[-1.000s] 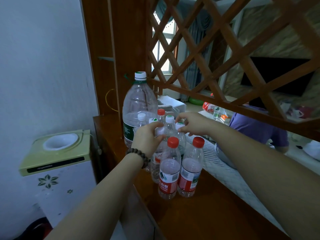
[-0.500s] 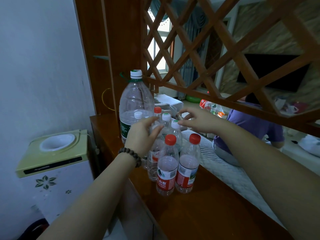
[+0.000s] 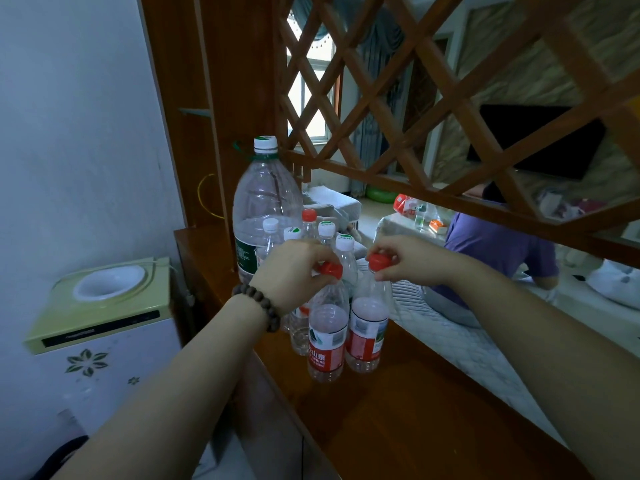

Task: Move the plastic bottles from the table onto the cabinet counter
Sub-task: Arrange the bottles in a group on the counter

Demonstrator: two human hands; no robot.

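Both front red-cap bottles sit on the wooden cabinet counter (image 3: 398,420). Left hand (image 3: 294,271) pinches the 9 o'clock bottle (image 3: 326,327) by its cap, right hand (image 3: 405,259) pinches the 3 o'clock bottle (image 3: 369,327) cap. Big clear jug (image 3: 265,206) at 11 o'clock behind em.

White wall (image 3: 79,133) left; wooden lattice screen (image 3: 433,109); daylit window (image 3: 317,98) behind.

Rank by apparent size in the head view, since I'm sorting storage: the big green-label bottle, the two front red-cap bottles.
1. Big green-label bottle, clearly largest.
2. Left red-cap bottle and right red-cap bottle: alike, so unranked.
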